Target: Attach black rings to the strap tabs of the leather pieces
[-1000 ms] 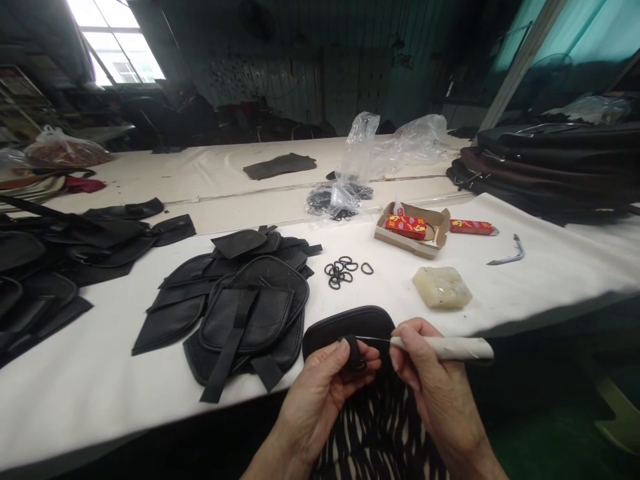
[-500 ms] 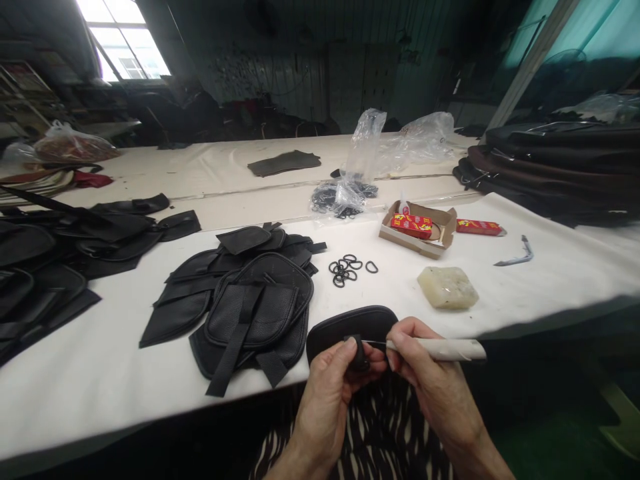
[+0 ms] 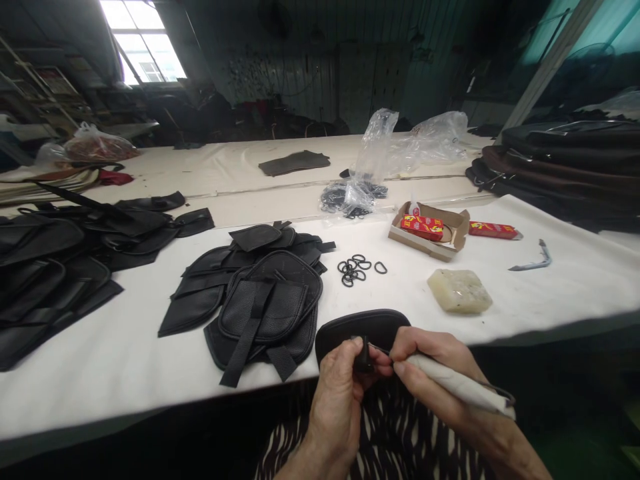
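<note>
My left hand (image 3: 340, 380) pinches a folded black strap end (image 3: 362, 353) between thumb and fingers. Behind it lies a rounded black leather piece (image 3: 345, 327) at the table's front edge; whether strap and piece are joined is hidden. My right hand (image 3: 430, 367) is closed around an awl-like tool (image 3: 460, 385) with a long, pale handle. Its thin tip points left at the strap, near my left fingertips; whether they touch I cannot tell. A dark cord or loop shows at the handle's rear end. Several black D-rings (image 3: 354, 269) lie beyond my hands.
Black leather pieces with straps (image 3: 265, 307) are piled left of my hands, with another black pile (image 3: 60, 260) farther left. To the right are a yellowish block (image 3: 459, 291), a cardboard box (image 3: 430, 243) holding a red packet, and a bent metal tool (image 3: 533, 260). Stacked dark bags (image 3: 570, 167) stand beyond.
My right hand has turned the tool, so its rear end now slants down to the right. The strap stays in my left hand. The whole view has shifted slightly.
</note>
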`<state>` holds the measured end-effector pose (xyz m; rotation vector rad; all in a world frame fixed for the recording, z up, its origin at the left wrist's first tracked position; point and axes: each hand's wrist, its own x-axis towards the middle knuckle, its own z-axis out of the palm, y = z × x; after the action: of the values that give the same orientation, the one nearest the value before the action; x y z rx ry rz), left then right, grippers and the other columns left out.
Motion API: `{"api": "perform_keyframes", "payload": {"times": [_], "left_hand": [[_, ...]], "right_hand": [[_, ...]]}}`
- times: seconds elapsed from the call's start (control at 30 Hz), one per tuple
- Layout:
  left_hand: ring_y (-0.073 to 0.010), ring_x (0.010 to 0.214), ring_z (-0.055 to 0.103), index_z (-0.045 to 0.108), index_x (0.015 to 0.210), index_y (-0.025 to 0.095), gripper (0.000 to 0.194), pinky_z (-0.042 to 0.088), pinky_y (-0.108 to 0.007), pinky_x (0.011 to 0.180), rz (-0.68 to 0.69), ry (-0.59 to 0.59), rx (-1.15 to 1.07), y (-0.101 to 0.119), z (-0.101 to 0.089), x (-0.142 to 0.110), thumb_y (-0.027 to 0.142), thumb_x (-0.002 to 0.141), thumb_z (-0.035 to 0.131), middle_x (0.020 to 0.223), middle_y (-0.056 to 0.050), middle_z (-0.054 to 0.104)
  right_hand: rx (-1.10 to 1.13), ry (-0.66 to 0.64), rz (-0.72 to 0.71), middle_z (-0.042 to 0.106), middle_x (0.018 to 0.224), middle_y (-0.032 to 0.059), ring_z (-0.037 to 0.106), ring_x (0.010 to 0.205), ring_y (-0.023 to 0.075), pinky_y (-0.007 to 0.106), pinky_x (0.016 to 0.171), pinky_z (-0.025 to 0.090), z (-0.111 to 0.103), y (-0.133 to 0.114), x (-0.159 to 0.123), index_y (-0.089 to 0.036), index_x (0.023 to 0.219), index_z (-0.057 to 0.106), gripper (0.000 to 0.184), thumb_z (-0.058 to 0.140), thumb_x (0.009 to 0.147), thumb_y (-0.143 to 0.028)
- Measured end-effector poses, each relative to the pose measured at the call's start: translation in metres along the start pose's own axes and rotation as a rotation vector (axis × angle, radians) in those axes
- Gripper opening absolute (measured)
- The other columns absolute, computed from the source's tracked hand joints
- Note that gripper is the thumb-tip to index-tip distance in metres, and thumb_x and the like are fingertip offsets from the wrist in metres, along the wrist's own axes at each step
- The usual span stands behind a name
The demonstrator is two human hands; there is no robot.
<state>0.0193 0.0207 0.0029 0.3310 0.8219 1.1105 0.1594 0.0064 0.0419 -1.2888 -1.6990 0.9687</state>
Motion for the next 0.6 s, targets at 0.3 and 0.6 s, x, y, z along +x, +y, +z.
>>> {"api": "perform_keyframes", "payload": {"times": [0.3,0.6], "left_hand": [[-0.0161,0.060,0.062,0.066,0.064,0.011,0.021,0.052,-0.029,0.063,0.014,0.028,-0.020,0.002,0.000,0.002,0.027,0.077,0.061,0.062,-0.005,0.066],[-0.0165,0.058,0.061,0.065,0.064,0.010,0.024,0.049,-0.030,0.063,0.005,0.024,-0.009,0.001,0.003,0.001,0.033,0.073,0.065,0.062,-0.007,0.066]], "right_hand": [[0.133,0.363,0.004,0.050,0.061,0.0002,0.045,0.052,0.0139,0.025,0.044,0.032,-0.015,-0.008,-0.023,-0.021,0.065,0.055,0.017,0.060,0.077,-0.032],[0.142,0.568,0.076,0.063,0.061,0.0015,0.057,0.053,0.0164,0.023,0.048,0.048,0.022,0.006,-0.026,-0.023,0.070,0.063,0.017,0.063,0.076,-0.039]]}}
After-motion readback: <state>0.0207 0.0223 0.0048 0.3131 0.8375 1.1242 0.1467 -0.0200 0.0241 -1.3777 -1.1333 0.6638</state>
